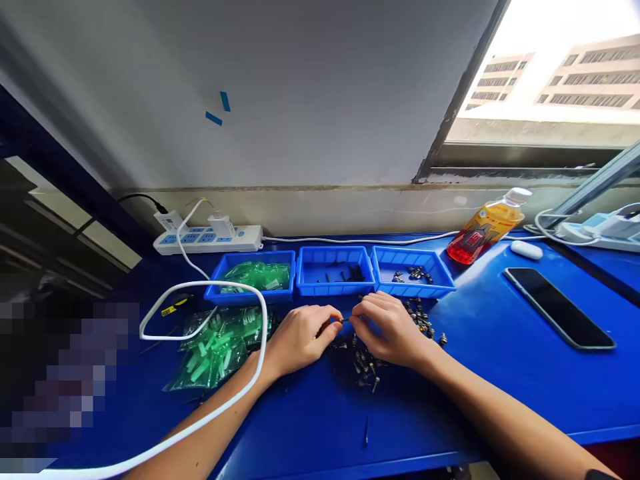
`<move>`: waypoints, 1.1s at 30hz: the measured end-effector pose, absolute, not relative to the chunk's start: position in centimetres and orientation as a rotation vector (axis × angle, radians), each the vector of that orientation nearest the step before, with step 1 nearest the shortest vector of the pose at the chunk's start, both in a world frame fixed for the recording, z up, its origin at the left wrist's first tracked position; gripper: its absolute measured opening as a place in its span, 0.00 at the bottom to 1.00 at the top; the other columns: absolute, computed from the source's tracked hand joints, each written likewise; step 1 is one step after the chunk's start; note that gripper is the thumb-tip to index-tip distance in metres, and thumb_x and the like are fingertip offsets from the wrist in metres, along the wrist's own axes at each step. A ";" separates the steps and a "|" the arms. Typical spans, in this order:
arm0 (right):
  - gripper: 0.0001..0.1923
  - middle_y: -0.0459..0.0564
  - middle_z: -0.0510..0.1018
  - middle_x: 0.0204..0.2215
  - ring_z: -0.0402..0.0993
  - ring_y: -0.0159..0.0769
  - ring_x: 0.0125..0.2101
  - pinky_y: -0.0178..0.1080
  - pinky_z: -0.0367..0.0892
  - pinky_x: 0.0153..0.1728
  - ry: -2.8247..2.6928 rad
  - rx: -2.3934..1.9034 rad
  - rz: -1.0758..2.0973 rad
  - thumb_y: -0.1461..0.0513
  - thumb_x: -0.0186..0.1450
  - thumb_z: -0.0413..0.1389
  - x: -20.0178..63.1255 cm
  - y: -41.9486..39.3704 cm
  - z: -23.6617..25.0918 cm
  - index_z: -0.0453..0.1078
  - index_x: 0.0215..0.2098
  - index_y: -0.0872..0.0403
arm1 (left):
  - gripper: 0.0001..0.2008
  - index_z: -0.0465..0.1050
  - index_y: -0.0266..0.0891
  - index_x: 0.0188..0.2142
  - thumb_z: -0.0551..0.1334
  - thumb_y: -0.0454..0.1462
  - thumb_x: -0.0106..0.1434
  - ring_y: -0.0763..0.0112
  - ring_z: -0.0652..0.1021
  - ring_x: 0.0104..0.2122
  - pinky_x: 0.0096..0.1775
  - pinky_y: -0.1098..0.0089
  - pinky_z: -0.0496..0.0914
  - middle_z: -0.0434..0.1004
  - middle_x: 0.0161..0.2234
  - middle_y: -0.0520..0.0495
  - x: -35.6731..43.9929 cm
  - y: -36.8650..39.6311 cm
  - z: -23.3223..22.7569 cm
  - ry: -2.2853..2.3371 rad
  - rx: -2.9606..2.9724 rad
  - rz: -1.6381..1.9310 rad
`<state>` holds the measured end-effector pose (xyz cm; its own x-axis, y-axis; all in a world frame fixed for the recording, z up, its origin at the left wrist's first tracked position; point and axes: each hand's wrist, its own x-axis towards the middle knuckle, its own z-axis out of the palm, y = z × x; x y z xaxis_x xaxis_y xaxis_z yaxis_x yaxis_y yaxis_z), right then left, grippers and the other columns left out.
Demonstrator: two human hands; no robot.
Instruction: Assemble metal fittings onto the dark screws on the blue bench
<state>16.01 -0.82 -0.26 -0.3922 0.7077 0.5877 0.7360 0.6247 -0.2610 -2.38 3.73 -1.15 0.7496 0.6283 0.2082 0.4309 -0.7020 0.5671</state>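
Note:
My left hand (306,339) and my right hand (389,330) meet fingertip to fingertip above the blue table. Pinched between them is a small dark screw (345,320), its ends mostly hidden by the fingers. Under and beside my right hand lies a loose pile of screws (367,365), and more screws (423,319) spread behind its wrist. One long screw (367,430) lies alone near the front edge. Just behind the hands, a blue bin (336,289) holds a few dark screws. The right-hand bin (417,291) has a small cluster of shiny screws.
Green plastic bags (213,353) of pale pieces lie left, before another blue bin (250,297) with green bags. A white cable (263,320) loops over my left forearm. A power strip (207,241), drink bottle (487,227), earbud case (527,250) and phone (559,308) stand around.

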 end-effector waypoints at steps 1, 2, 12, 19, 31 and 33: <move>0.07 0.44 0.68 0.18 0.59 0.27 0.20 0.33 0.53 0.25 -2.167 -1.128 -0.049 0.66 0.62 0.49 16.1 -0.8 -0.2 0.63 0.25 0.56 | 0.10 0.69 0.39 0.37 0.51 0.39 0.64 0.70 0.74 0.29 0.33 0.71 0.65 0.75 0.28 0.51 -2.4 3.7 -1.1 0.791 2.475 0.527; 0.07 0.44 0.68 0.18 0.59 0.27 0.20 0.33 0.52 0.25 -2.167 -1.134 -0.046 0.66 0.62 0.48 16.2 -0.8 -0.2 0.63 0.25 0.56 | 0.10 0.69 0.39 0.37 0.51 0.39 0.64 0.70 0.74 0.28 0.33 0.71 0.65 0.75 0.28 0.51 -2.5 3.7 -1.2 0.782 2.496 0.519; 0.09 0.44 0.66 0.17 0.57 0.28 0.20 0.34 0.50 0.25 -2.244 -1.133 0.007 0.65 0.64 0.47 15.7 -0.6 -0.8 0.64 0.26 0.55 | 0.09 0.69 0.39 0.31 0.51 0.35 0.63 0.73 0.70 0.24 0.29 0.70 0.60 0.74 0.26 0.52 -2.3 4.0 -1.6 0.702 2.494 0.533; 0.07 0.43 0.67 0.18 0.58 0.28 0.20 0.34 0.52 0.25 -2.258 -1.136 0.001 0.65 0.64 0.48 15.6 -0.3 -0.1 0.65 0.30 0.56 | 0.10 0.69 0.39 0.30 0.51 0.34 0.63 0.72 0.70 0.25 0.29 0.70 0.60 0.73 0.25 0.51 -2.8 4.4 -1.2 0.677 2.453 0.478; 0.07 0.43 0.69 0.17 0.62 0.29 0.19 0.35 0.56 0.24 -1.869 -0.950 -0.259 0.69 0.60 0.51 16.4 -1.7 2.5 0.64 0.37 0.55 | 0.09 0.69 0.40 0.34 0.51 0.37 0.63 0.70 0.71 0.27 0.31 0.69 0.62 0.74 0.28 0.50 -3.2 4.2 -1.1 0.690 2.455 0.428; 0.08 0.43 0.69 0.17 0.62 0.29 0.19 0.35 0.57 0.25 -1.781 -1.056 -0.417 0.69 0.60 0.52 16.6 -1.2 2.4 0.65 0.38 0.54 | 0.09 0.69 0.40 0.34 0.51 0.37 0.62 0.70 0.71 0.27 0.31 0.69 0.62 0.74 0.27 0.50 -3.2 4.2 -1.0 0.679 2.487 0.395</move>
<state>16.59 -1.23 2.39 -0.1364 0.4695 0.8723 0.8079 0.5624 -0.1764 -3.16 4.21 -1.02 0.8312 0.5390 0.1362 0.3852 -0.7351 0.5579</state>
